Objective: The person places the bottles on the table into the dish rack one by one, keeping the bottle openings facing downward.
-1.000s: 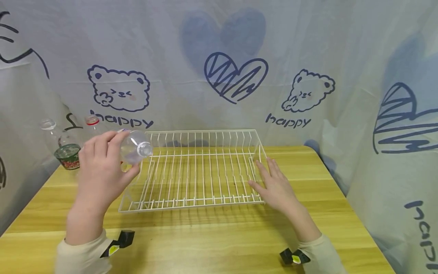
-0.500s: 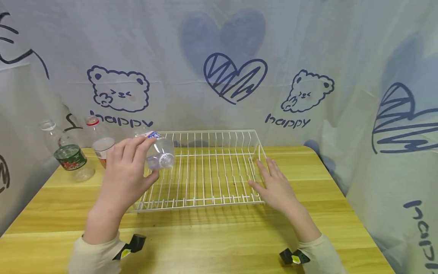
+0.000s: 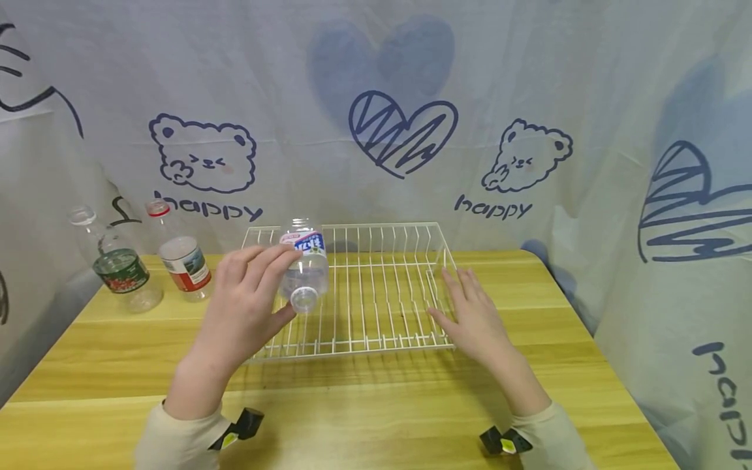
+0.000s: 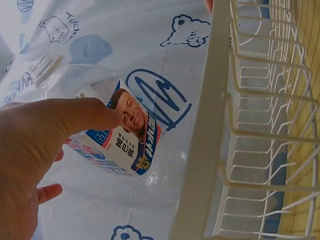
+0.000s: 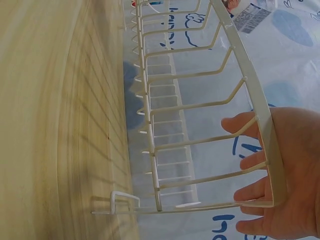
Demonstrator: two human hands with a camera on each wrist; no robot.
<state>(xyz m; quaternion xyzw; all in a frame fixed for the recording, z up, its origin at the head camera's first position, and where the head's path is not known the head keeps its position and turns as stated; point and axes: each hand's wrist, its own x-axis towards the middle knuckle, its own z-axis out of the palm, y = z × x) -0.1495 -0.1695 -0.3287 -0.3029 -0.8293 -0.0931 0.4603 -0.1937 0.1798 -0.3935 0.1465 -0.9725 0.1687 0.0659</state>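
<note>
Left hand (image 3: 243,300): thumb and fingers grip the sides of the clear bottle with the blue-and-white label (image 3: 308,271). This side grip probably keeps both ends free. The bottle is tilted, left of centre in the head view, over the left part of the white wire rack (image 3: 352,353); the left wrist view shows it apart from the rim.

Right hand (image 3: 476,320): fingers extended and spread at the rack's right end, presumably to steady the frame; contact pressure cannot be told.

The green-label bottle (image 3: 121,269) and red-label bottle (image 3: 189,266) stand upright at middle left, outside the rack.

Clearances: the raised rim bounds the rack on its sides; between its wires there is open room right of the held bottle. The cloth backdrop (image 3: 305,78) rises close behind the rear rim.
</note>
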